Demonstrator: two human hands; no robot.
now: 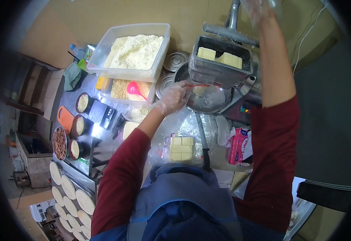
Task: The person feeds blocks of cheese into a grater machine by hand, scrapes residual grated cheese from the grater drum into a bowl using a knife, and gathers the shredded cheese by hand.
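Observation:
My left hand [173, 98], in a clear plastic glove, is at the left rim of a round metal pan [207, 105] under a grating machine. Its fingers are closed near a thin red strip [199, 85]; what they hold is unclear. My right hand [258, 11], also gloved, is raised at the top edge beside the machine's metal press lever [232, 18], its fingers partly cut off. Pale cheese blocks [229, 60] sit in the machine's grey rectangular hopper [219, 73]. Cut cheese blocks [181, 148] lie on plastic in front of me, left of a long knife [203, 136].
A clear tub [97, 60] of white grated cheese sits on another tub with a pink scoop [133, 88]. Left are a scale [103, 114], bowls [79, 125], an orange board [65, 119] and flat dough rounds [68, 186]. A pink package [237, 146] lies right.

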